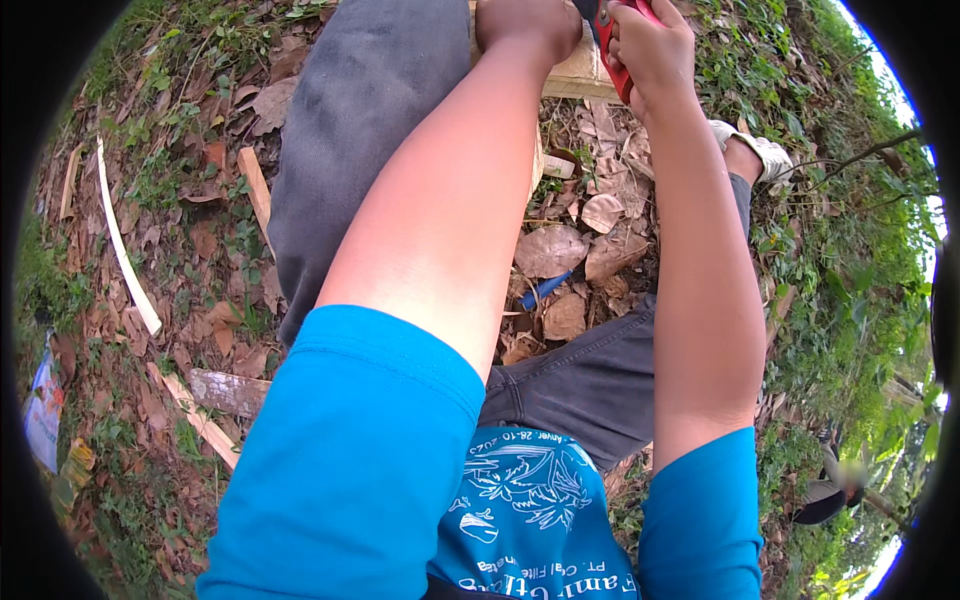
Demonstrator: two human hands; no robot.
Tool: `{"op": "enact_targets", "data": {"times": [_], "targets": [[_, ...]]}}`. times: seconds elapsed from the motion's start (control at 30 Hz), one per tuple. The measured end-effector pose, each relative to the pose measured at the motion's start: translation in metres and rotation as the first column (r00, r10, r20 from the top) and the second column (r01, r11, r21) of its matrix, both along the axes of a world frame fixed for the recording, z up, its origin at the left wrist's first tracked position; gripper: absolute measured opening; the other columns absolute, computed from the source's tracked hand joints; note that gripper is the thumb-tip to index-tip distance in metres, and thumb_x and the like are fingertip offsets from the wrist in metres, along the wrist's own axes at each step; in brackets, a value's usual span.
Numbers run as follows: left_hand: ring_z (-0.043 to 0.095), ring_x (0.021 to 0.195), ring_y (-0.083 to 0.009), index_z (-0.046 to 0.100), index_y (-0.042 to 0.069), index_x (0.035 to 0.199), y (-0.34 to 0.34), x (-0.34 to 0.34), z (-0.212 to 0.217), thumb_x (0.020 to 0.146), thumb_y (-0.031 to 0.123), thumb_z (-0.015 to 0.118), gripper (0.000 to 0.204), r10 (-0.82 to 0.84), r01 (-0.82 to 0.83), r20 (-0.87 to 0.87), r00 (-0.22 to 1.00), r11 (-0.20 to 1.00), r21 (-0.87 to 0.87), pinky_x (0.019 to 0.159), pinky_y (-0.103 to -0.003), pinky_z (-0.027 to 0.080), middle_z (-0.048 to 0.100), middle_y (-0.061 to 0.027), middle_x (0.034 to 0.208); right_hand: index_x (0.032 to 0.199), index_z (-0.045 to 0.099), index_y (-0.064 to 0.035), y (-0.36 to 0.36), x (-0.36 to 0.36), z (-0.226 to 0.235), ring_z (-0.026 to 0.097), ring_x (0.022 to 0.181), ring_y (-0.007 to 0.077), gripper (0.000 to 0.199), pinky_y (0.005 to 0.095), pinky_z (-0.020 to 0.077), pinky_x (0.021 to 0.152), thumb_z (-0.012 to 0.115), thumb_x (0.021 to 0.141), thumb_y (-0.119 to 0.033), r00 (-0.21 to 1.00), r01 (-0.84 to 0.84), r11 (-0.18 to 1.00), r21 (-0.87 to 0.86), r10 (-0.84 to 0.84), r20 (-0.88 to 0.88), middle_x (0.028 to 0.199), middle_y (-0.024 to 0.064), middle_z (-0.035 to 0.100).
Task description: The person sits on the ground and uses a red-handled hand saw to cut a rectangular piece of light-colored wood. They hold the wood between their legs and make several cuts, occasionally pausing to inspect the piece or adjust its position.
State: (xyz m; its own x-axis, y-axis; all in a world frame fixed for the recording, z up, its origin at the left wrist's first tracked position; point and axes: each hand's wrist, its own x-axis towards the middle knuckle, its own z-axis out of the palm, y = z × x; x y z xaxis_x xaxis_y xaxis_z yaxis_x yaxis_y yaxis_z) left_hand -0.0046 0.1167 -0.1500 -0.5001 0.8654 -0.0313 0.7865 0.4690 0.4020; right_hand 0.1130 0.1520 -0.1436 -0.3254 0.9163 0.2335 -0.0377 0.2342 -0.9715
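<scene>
At 1 o'clock, near the top edge, one right hand (655,50) had its fingers wrapped around the red grip of one red-handled tool (620,82), whose far end ran out of view. Just beside it, at 12 o'clock, one left hand (528,25) lay over a piece of pale wood (578,80); the edge cut it off, so I cannot tell whether its fingers were spread or gripping. The wood sat between 12 and 1 o'clock, partly hidden by both hands.

Two bare forearms reached up from two blue sleeves, with two legs in dark grey trousers (375,120) around them and one pale shoe (775,158) at 2 o'clock.

Five loose pieces of wood lay on the leafy ground: one long curved strip (122,250) at 9 o'clock, two shorter sticks (256,188) toward 10, two more pieces (228,393) at 8. One blue scrap (545,290) lay among dry leaves (552,250) just right of centre. One blue-and-white wrapper (43,410) lay between 8 and 9 o'clock. One other person (826,492) was far off at 4 o'clock.
</scene>
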Motion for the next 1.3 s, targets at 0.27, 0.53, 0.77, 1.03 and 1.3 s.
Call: {"op": "enact_targets", "data": {"times": [0.27, 0.53, 0.77, 1.03, 1.3], "targets": [[0.071, 0.114, -0.0305, 0.079, 0.011, 0.112, -0.002, -0.008, -0.009, 0.097, 0.033, 0.044, 0.044, 0.054, -0.051, -0.035, 0.998, 0.996, 0.077, 0.095, -0.045, 0.055, 0.074, -0.0160, 0.120, 0.107, 0.064, -0.0029, -0.170, 0.136, 0.034, 0.045, 0.053, 0.0013, 0.008, 0.0191, 0.0338, 0.047, 0.063, 0.100, -0.002, 0.999, -0.011, 0.989, -0.144, 0.016, 0.029, 0.075, -0.0034, 0.057], [0.073, 0.111, -0.0300, 0.080, 0.013, 0.110, 0.004, -0.005, -0.018, 0.097, 0.034, 0.044, 0.044, -0.014, 0.027, -0.105, 0.994, 0.992, 0.120, 0.092, -0.045, 0.056, 0.076, -0.0146, 0.116, 0.108, 0.060, 0.0002, -0.217, 0.186, 0.076, 0.039, 0.049, -0.0001, 0.007, 0.0202, 0.0302, 0.044, 0.057, 0.102, 0.001, 1.000, 0.014, 0.990, -0.140, -0.010, 0.029, 0.070, -0.0030, 0.052], [0.073, 0.111, -0.0301, 0.080, 0.011, 0.110, 0.004, 0.005, -0.012, 0.096, 0.032, 0.045, 0.043, -0.119, 0.125, -0.091, 0.989, 0.990, 0.068, 0.092, -0.045, 0.056, 0.076, -0.0147, 0.117, 0.104, 0.067, -0.0015, -0.035, 0.023, 0.027, 0.052, 0.052, 0.0086, 0.012, 0.0240, 0.0395, 0.045, 0.061, 0.094, 0.000, 0.994, 0.061, 0.990, 0.126, -0.072, 0.087, 0.088, 0.0051, 0.066], [0.073, 0.108, -0.0282, 0.080, 0.016, 0.109, 0.019, 0.007, -0.032, 0.096, 0.037, 0.043, 0.044, 0.060, -0.044, -0.105, 0.993, 0.988, 0.146, 0.093, -0.044, 0.050, 0.076, -0.0121, 0.118, 0.103, 0.069, -0.0043, -0.035, 0.041, -0.008, 0.049, 0.064, 0.0039, 0.010, 0.0218, 0.0396, 0.058, 0.066, 0.094, -0.001, 0.998, 0.000, 0.994, 0.108, -0.007, 0.059, 0.079, -0.0022, 0.058], [0.072, 0.111, -0.0329, 0.079, 0.010, 0.112, 0.006, -0.008, -0.014, 0.095, 0.036, 0.046, 0.046, 0.108, -0.106, -0.019, 0.994, 0.989, 0.099, 0.095, -0.046, 0.056, 0.075, -0.0171, 0.118, 0.105, 0.062, -0.0034, -0.226, 0.207, 0.038, 0.045, 0.054, 0.0019, 0.008, 0.0194, 0.0328, 0.049, 0.061, 0.099, 0.003, 1.000, -0.017, 0.987, -0.159, 0.018, 0.005, 0.074, -0.0021, 0.055]]}}
